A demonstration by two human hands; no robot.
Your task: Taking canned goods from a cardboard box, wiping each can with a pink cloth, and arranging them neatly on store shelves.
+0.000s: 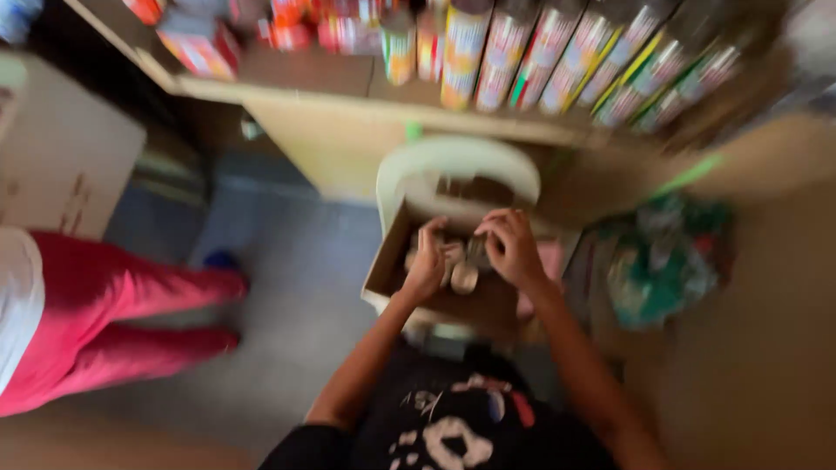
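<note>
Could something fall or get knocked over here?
Maybe. The cardboard box sits on a pale plastic chair, so it might tip if pushed. Both hands, left hand and right hand, are busy with a small can, which could slip. Another person's legs stand close and might get bumped.

Up and beyond where you're gripping, a wooden shelf (348, 104) carries a row of tall colourful cans (557, 61) w/ red packets (200, 43) further left. Just behind the grip is a pale plastic chair (453, 170). Right of it, close by, a green crumpled bag (662, 261). Well off to the left, another person's red trousers (122, 313) on grey floor (296, 287), plus a cardboard carton (61, 148) up-left. All blurred.
</note>
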